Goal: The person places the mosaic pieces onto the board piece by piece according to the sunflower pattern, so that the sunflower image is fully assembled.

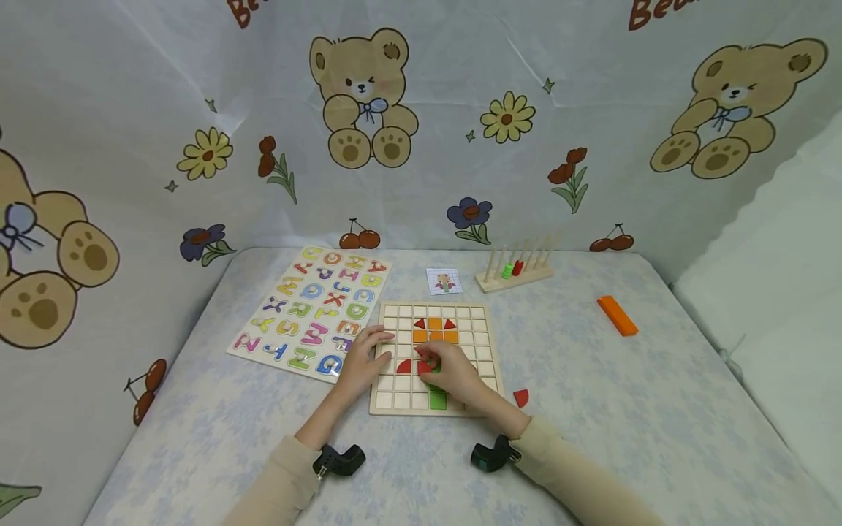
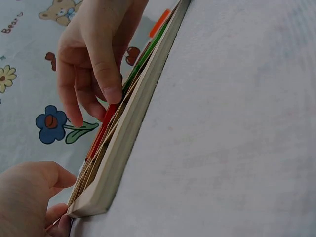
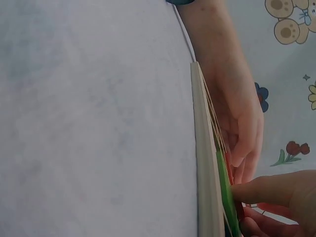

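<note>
My right hand [image 1: 454, 369] is over the middle of a wooden grid board [image 1: 388, 401], thumb and fingers pinching a red piece [image 3: 240, 211]. Orange squares [image 1: 435, 323] and red triangles [image 1: 450, 324] fill cells above it. A red quarter-round piece [image 1: 404, 367] lies left of the thumb, and a green square [image 1: 437, 401] sits near the front edge. The left hand [image 1: 360, 363] rests at the board's left edge, fingers relaxed, thumb and index apart. Parts of the pattern are hidden beneath the right hand. Another red quarter-round piece [image 1: 521, 397] lies on the table, right of the board.
An alphabet puzzle board [image 1: 272, 321] lies to the left, beside the left hand. Behind the grid board are a small picture card [image 1: 444, 281] and a peg stand [image 1: 520, 277] with green and red rings. An orange bar [image 1: 617, 315] lies further right.
</note>
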{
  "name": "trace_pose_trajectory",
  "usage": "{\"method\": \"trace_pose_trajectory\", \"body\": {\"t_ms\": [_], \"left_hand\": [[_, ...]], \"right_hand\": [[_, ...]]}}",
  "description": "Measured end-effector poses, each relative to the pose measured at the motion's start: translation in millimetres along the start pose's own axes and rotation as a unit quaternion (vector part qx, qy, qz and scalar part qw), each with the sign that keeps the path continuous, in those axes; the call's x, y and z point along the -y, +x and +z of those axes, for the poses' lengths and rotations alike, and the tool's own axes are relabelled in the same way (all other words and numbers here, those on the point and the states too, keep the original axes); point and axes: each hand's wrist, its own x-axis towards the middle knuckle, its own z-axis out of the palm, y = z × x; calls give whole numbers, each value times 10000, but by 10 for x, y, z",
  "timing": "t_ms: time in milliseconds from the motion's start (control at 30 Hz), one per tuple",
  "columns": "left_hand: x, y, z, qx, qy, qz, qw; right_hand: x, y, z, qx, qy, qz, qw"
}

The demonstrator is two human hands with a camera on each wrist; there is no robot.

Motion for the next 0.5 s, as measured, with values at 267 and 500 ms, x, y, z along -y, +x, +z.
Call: {"method": "trace_pose_trajectory", "body": {"t_ms": [267,500], "left_hand": [[30,1,-4,8,58,65,10000],[26,6,8,20,18,-27,10000]], "right_hand": [[20,48,42,-4,52,-310,9995],[3,-36,-20,-27,152,-272,9995]]}}
